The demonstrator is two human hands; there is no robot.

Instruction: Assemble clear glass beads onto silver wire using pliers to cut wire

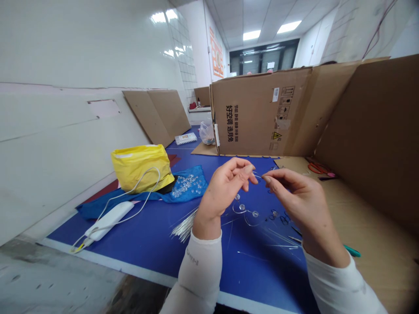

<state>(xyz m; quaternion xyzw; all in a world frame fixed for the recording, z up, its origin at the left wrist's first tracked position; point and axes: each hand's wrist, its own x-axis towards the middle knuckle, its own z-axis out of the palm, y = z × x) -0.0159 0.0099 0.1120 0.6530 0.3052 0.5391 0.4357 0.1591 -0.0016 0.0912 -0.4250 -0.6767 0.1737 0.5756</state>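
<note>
In the head view, the left hand (225, 187) and the right hand (294, 196) are raised just above the blue table (147, 244), fingertips facing each other across a narrow gap. The left fingers (246, 171) are pinched together, and so are the right fingers (269, 179); a thin clear wire (258, 176) seems to run between the two pinches, though it is too fine to tell exactly where each hand clamps it. Below the hands, on the table, lie a few clear beads (242, 207) strung on curved wire, just right of the left wrist, with some small dark rings (278, 216) beside them under the right hand. A bundle of straight wire pieces (185, 226) lies near and left of the left wrist. Farther left, a blue cloth (188, 185) is spread flat and carries a scatter of clear beads; it touches a yellow bag (142, 168), closed over, contents hidden. A white power bank (109, 220) with a white cable sits near the left edge. At the far side stands a large open cardboard box (258, 115), its inside out of sight; a white tray (186, 138) and a clear plastic bag (207, 132) lie left of it. Orange-handled scissors (317, 168) rest on cardboard (360, 244) at the right, and a green-handled tool (352, 250) lies near the right forearm.
</note>
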